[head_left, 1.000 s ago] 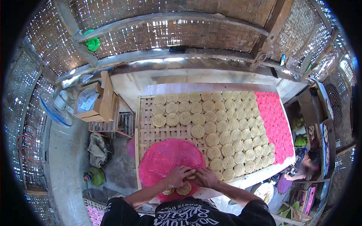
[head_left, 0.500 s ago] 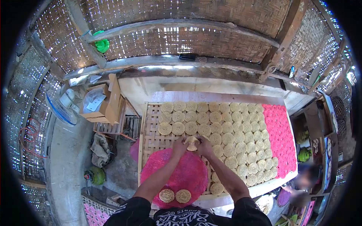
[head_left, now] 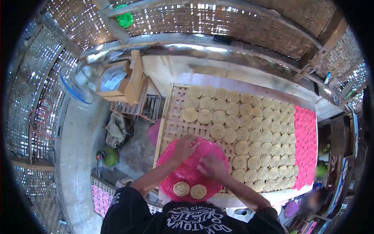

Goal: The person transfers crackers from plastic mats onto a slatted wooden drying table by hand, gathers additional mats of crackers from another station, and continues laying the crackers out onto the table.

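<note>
My left hand (head_left: 185,149) is over the upper part of a round pink tray (head_left: 169,171), its fingers stretched out and holding nothing that I can see. Over the tray's right side is my right hand (head_left: 212,167), smeared by motion, so its fingers are unclear. Two pale round noodle-like cakes, a left one (head_left: 181,188) and a right one (head_left: 198,191), lie on the tray's near edge. Beyond the tray, rows of similar pale cakes (head_left: 241,133) cover much of a woven bamboo rack (head_left: 175,117). Pink cakes (head_left: 305,144) fill the rack's right end.
An open cardboard box (head_left: 134,84) stands on a small wooden table at the left, beside a fan (head_left: 76,85). A green gas cylinder (head_left: 111,156) is on the floor. Another rack of pink cakes (head_left: 102,199) lies lower left. Another person (head_left: 317,199) is at lower right.
Both hands have left the rack and come back over the pink tray. The pale cake they held is out of them, and pale cakes now lie where they were. The view has shifted.
</note>
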The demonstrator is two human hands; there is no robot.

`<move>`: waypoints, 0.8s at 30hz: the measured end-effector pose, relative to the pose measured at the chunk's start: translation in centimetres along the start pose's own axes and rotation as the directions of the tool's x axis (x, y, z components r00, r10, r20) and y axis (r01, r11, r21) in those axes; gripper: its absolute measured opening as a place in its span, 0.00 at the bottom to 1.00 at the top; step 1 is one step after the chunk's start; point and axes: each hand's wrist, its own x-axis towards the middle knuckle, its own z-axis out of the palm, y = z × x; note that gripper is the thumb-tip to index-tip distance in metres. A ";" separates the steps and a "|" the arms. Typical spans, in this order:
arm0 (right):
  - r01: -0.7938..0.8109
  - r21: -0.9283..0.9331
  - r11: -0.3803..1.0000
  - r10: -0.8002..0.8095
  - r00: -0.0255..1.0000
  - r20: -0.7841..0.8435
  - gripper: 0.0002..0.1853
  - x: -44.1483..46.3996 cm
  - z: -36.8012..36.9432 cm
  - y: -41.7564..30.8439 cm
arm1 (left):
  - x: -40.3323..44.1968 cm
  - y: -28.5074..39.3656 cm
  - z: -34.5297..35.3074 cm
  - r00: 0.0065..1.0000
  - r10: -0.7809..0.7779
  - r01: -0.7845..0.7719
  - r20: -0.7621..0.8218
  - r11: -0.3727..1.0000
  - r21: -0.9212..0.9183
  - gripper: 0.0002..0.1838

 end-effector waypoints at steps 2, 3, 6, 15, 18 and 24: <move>0.208 0.091 0.974 -0.225 0.938 0.263 0.23 -3.1 3.0 -3.8 | -4.9 -1.1 -2.5 0.998 -0.042 0.040 0.051 0.999 0.024 0.08; 0.267 0.082 0.960 -0.279 0.916 0.287 0.23 -4.1 4.2 -5.5 | -7.4 -1.4 -3.4 0.995 -0.059 0.057 0.076 0.998 0.034 0.08; 0.381 0.023 0.924 -0.362 0.854 0.374 0.22 -4.8 6.4 -8.5 | -14.1 -1.1 -5.6 0.981 -0.157 0.160 0.118 0.987 -0.017 0.08; 0.017 0.224 0.974 -0.109 0.908 0.405 0.13 -3.0 7.4 -7.7 | -20.8 0.1 -5.9 0.981 0.112 -0.105 0.155 0.993 -0.056 0.19; -0.408 0.463 0.787 0.187 0.873 0.451 0.12 -1.7 6.7 -6.2 | -19.1 -0.2 -5.0 0.989 -0.010 0.036 0.149 0.984 -0.174 0.20; -0.728 0.661 0.181 0.507 0.645 0.571 0.14 3.5 3.2 -2.0 | -8.7 -1.6 -3.6 0.730 -0.497 0.671 0.470 0.650 -0.356 0.18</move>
